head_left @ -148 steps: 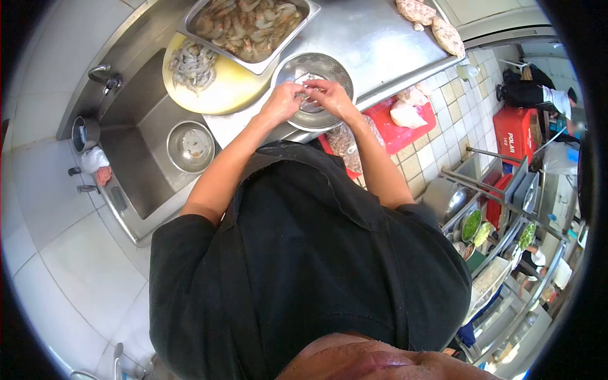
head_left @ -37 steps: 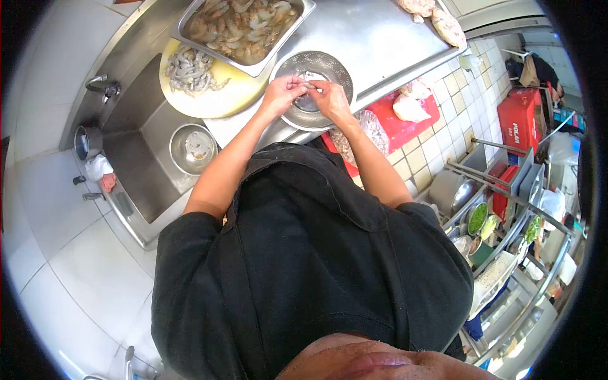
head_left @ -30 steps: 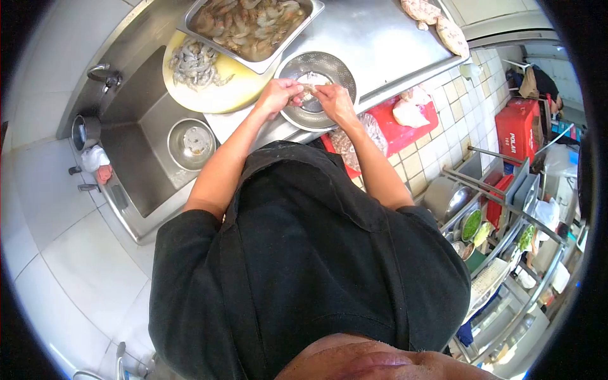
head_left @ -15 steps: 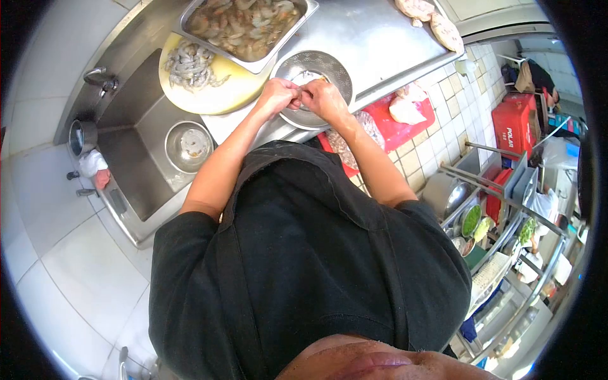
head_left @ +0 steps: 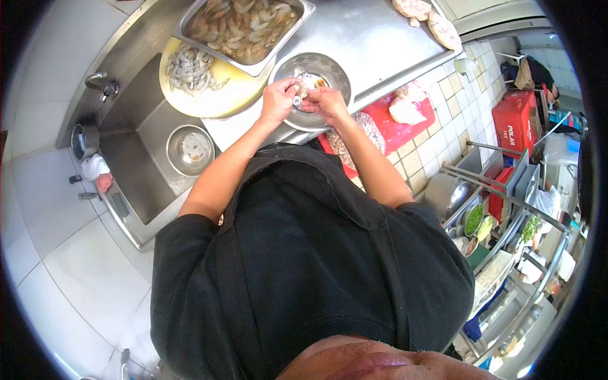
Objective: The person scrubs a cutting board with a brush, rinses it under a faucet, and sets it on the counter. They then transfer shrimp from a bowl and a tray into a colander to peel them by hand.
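Above a perforated metal colander (head_left: 341,75), my left hand (head_left: 278,101) and my right hand (head_left: 327,105) pinch a small shrimp (head_left: 301,92) between their fingertips. The shrimp is partly covered by the fingers. Some pale and brownish bits lie in the colander beneath. Behind it, a steel pan (head_left: 309,11) holds many unpeeled shrimp (head_left: 237,25) in liquid. One corner of the pan overlaps a round yellow cutting board (head_left: 218,104). A pile of grey, peeled-looking shrimp (head_left: 190,68) lies on that board, left of my hands.
At left is a steel sink (head_left: 130,145) with a metal bowl (head_left: 190,151) inside and a faucet (head_left: 101,83). Raw poultry pieces (head_left: 443,31) lie on the steel counter (head_left: 361,38). Below its edge, a red tray (head_left: 421,120) holds more meat. A metal rack (head_left: 500,183) stands right.
My hands have moved slightly apart, and the shrimp now shows between the fingertips. My left hand has turned a little more upright. The surroundings are unchanged.
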